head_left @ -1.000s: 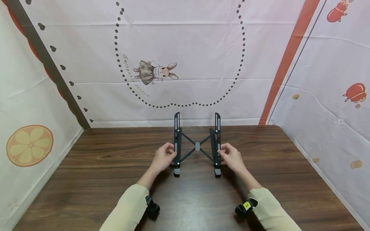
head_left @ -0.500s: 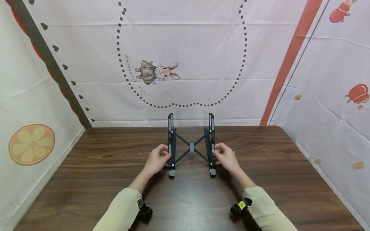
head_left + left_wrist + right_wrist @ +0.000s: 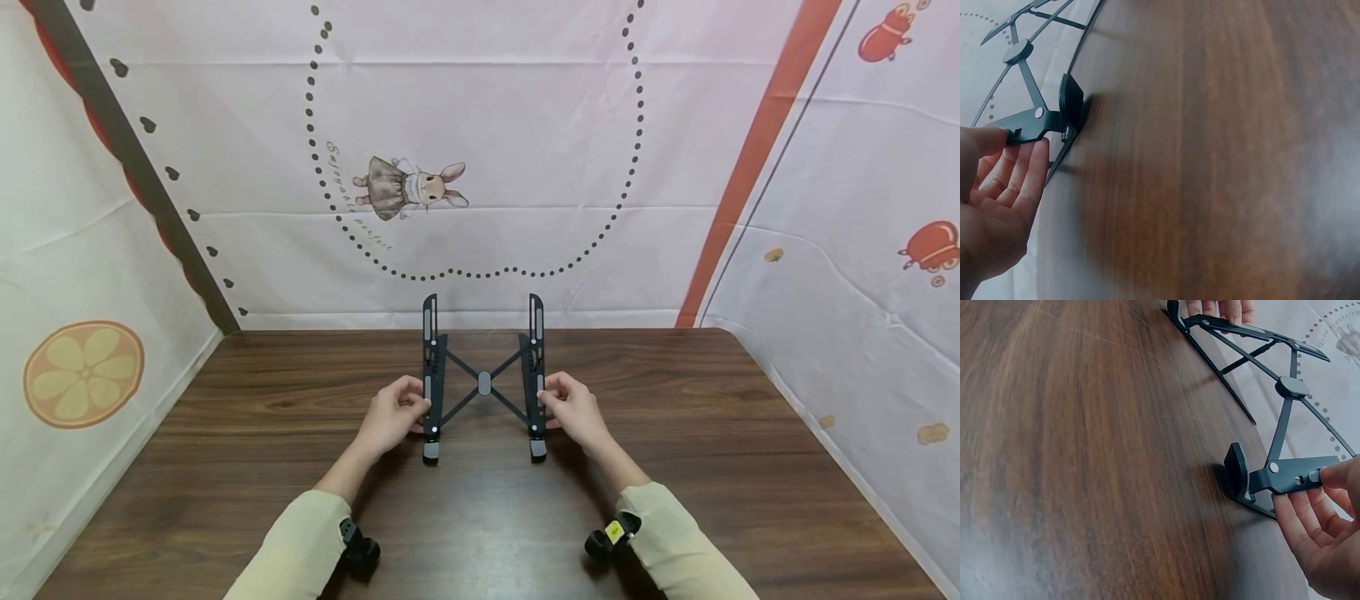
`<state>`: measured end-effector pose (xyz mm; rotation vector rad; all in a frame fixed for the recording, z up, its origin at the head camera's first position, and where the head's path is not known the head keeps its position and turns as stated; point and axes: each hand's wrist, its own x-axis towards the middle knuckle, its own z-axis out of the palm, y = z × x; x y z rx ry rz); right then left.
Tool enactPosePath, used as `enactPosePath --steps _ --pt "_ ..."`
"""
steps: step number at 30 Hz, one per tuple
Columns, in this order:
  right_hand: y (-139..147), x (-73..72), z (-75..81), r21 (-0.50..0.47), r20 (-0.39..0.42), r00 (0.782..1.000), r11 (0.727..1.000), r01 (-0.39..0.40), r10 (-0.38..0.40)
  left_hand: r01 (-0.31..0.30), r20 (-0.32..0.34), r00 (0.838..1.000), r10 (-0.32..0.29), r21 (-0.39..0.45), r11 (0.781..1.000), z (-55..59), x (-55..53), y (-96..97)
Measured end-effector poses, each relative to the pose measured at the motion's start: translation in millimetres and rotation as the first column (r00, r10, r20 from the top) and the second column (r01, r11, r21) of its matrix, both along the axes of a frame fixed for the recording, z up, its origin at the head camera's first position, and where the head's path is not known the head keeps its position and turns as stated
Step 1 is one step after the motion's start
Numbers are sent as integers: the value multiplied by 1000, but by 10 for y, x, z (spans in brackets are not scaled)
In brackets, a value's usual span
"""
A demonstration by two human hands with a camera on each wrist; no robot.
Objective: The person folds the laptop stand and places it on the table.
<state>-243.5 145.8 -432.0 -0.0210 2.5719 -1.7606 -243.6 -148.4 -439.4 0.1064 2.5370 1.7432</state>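
Note:
A black folding laptop stand (image 3: 484,383) stands opened out on the table, its crossed bars meeting at a grey oval hub. My left hand (image 3: 390,417) pinches the left support arm near its front end, thumb on top and fingers beneath, as the left wrist view shows at the arm's front part (image 3: 1025,127). On the other side, my right hand (image 3: 576,414) grips the right arm the same way; in the right wrist view the thumb lies on the support arm (image 3: 1291,475). Both upper arms slope above the base rails, and front lips stick up at the near ends.
The dark wood-grain table (image 3: 480,517) extends around the stand. Behind it hangs a white printed cloth (image 3: 525,150) with a rabbit picture, and more cloth rises at both sides. Black wrist cameras (image 3: 360,550) sit below the pale sleeves.
The laptop stand has slid left across the table, with both hands keeping their hold and moving along with it. The head view has shifted slightly. The stand's shape looks the same.

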Motion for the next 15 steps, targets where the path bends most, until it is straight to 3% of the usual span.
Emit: enactPosePath --steps 15 --pt "-42 -8 30 -45 36 999 999 22 -21 -36 34 999 34 64 997 -29 1 -2"
